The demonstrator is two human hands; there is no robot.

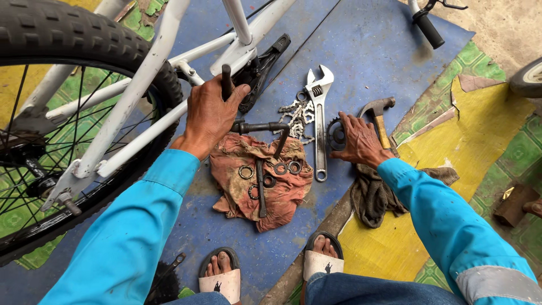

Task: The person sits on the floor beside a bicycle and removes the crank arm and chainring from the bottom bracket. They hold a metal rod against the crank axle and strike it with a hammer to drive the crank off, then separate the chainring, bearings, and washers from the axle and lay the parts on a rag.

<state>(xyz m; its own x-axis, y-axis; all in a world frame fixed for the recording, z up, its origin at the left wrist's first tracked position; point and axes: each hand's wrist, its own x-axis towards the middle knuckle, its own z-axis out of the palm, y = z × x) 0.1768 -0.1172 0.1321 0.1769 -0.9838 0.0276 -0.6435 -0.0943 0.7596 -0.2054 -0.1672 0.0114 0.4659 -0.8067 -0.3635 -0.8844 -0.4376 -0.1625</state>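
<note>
Crank arm (227, 79): gripped by left hand (210, 116), fingers wrapped tight, beside white bike frame (141, 79).
Sprocket (335, 134): on blue mat (361, 51), touched by right hand (357, 138), fingers spread (nothing pinched).
Loose rings (280, 168): laid on red rag (257, 183).
Risk: rings could be scattered if rag is nudged; wrench (319, 121) and hammer (378, 116) crowded near fingers.

One head-worn camera looks steeply down – close – over knees onto the floor mats (361, 51).
</note>
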